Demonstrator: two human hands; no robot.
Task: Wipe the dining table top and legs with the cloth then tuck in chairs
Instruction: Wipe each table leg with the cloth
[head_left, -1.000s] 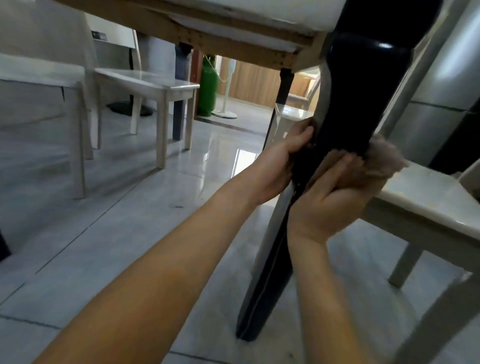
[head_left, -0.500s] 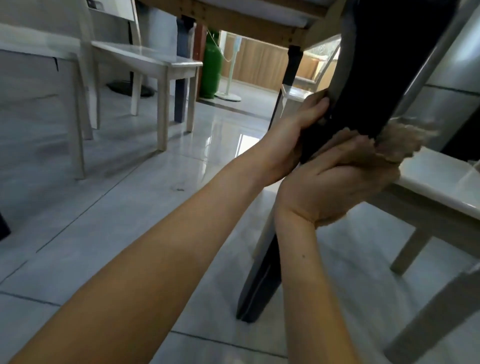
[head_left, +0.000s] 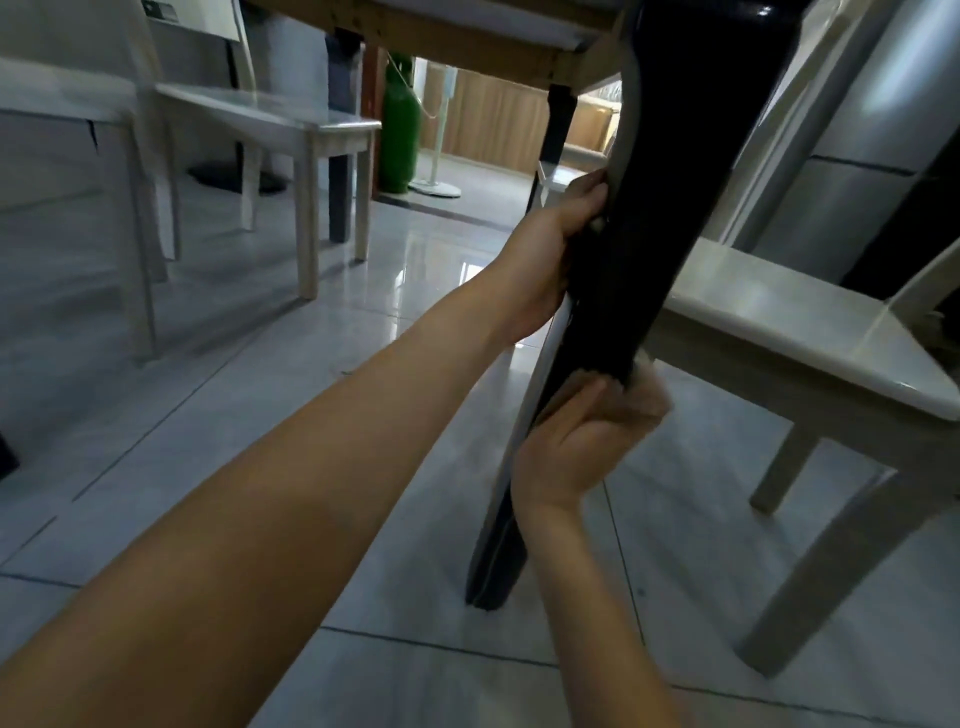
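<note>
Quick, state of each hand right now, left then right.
Left hand: closed around the black table leg, steadying it.
Right hand: closed on the cloth, which is blurred, pressing it against the leg lower down.

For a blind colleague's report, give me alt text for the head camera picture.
A person's left hand grips a black table leg while the right hand holds a cloth against it lower down. A white chair stands behind the leg.

Black table leg (head_left: 675, 218), tan cloth (head_left: 647, 402) — cream chair (head_left: 779, 322), green cylinder (head_left: 400, 135)
</note>
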